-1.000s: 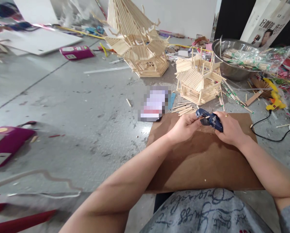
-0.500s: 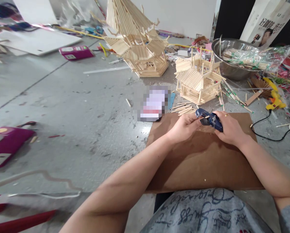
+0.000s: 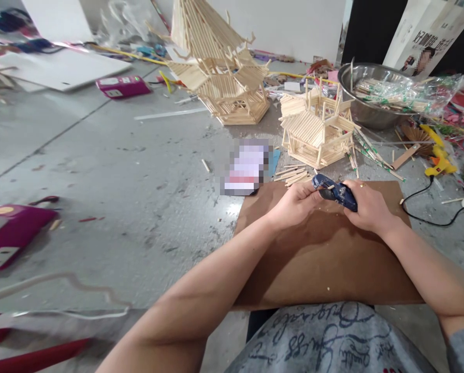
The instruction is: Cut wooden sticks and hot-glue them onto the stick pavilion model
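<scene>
My right hand (image 3: 372, 207) is closed around a dark blue hand tool (image 3: 345, 197) that looks like a cutter, its jaw end pointing left. A short wooden stick (image 3: 330, 187) shows at the tool's jaw. My left hand (image 3: 296, 204) has its thumb and fingers pinched together at that end, closed on the stick; part of it is hidden by the fingers. Both hands are above a brown cardboard sheet (image 3: 325, 269). Just beyond them lie several loose wooden sticks (image 3: 294, 174) and a small hexagonal stick building (image 3: 313, 127).
Behind stands a taller stick pagoda (image 3: 232, 77). A metal bowl (image 3: 366, 116) of wrapped sticks is at the back right, near a yellow glue gun (image 3: 441, 161) with a black cord. A phone (image 3: 245, 166) lies left of the hands. Purple power strips (image 3: 18, 233) rest on the grey floor.
Almost nothing differs. The camera view has shifted very slightly, while both hands keep their hold on the tool and stick.
</scene>
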Motion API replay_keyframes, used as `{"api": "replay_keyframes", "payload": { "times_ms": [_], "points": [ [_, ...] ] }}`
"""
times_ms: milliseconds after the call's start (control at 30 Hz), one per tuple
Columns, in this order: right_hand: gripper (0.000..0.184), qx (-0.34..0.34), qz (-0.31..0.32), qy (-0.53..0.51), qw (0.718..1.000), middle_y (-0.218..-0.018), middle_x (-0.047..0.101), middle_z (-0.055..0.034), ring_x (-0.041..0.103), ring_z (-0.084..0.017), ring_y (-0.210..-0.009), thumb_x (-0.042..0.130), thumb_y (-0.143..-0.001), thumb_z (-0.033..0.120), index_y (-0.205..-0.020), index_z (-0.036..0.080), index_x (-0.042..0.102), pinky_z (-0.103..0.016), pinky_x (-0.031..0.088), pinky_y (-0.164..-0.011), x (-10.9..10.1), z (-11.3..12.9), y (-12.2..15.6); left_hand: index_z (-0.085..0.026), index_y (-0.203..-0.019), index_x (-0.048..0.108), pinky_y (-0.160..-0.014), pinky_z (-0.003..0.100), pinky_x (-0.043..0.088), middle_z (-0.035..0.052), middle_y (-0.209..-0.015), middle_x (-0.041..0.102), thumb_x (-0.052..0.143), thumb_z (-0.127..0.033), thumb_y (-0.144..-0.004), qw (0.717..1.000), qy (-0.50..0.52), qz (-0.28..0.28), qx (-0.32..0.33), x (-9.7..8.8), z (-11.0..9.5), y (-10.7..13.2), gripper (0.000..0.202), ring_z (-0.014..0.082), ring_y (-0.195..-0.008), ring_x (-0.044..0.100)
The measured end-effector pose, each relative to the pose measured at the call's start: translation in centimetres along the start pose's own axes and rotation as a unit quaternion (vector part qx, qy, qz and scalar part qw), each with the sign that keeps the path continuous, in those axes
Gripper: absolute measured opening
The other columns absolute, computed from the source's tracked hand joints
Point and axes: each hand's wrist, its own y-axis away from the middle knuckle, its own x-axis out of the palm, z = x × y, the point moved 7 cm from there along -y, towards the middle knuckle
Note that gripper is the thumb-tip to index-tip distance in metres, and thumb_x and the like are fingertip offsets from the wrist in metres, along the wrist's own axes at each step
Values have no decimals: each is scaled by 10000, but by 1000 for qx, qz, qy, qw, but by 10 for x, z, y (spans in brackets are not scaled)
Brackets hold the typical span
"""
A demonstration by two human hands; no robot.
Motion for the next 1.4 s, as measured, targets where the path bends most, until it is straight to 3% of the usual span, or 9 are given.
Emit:
{"api": "replay_keyframes", "payload": {
  "times_ms": [233,500,700,833,967,1067,1233,1400],
  "points": [
    [411,25,6,7,1000,-956,632,-110,588,-249,-844,465,-689,236,-1094,161,467,-320,424,-642,0,0,0,-155,-584,551,-498,220,365,4,-515,495,541,-561,-693,1000,-12,-12,18,-2,-1,-2,420,109,-566,470],
    [313,79,10,18,997,-851,667,-82,613,-239,-738,465,-716,276,-1010,181,515,-298,400,-587,2,-3,0,-155,-657,529,-431,218,259,-54,-462,367,525,-532,-725,1000,-8,-26,-7,-6,8,-3,384,62,-438,314],
    [290,117,-19,75,990,-783,669,-68,613,-236,-671,466,-739,337,-987,195,516,-296,377,-544,-13,-6,2,-143,-660,507,-414,209,239,-68,-471,339,509,-509,-748,1000,-1,-1,-27,-2,13,-5,376,44,-417,285],
    [369,99,-38,95,990,-863,661,-100,604,-256,-716,461,-753,373,-1061,173,498,-320,395,-578,-17,-21,-2,-141,-740,503,-407,198,241,-79,-480,344,518,-475,-758,998,38,-22,-52,-5,21,-5,335,39,-404,297],
    [430,71,-42,113,990,-871,645,-122,594,-261,-746,454,-770,402,-1108,138,477,-344,410,-642,-18,-40,-7,-137,-845,508,-473,201,338,-32,-576,526,522,-428,-771,996,68,-31,-56,-8,22,-6,301,55,-453,441],
    [524,19,-3,125,992,-956,615,-146,575,-274,-839,452,-765,485,-1148,128,459,-377,412,-717,-7,-46,-9,-134,-814,528,-519,215,385,2,-658,598,546,-419,-753,994,76,-61,-56,-14,23,-8,291,65,-490,495],
    [697,20,64,138,988,-1098,554,-203,525,-309,-992,454,-731,584,-1228,96,425,-437,391,-814,21,-58,-9,-124,-725,582,-486,205,362,-17,-617,579,601,-397,-706,986,66,-143,-52,-27,26,-9,275,44,-449,448],
    [694,1,58,95,994,-1271,447,-216,361,-332,-1210,394,-773,578,-1252,75,409,-541,272,-947,27,-54,-8,-131,-676,600,-495,202,361,-50,-496,496,648,-371,-659,983,49,-169,-50,-29,27,-8,244,57,-464,439]
  ]
}}
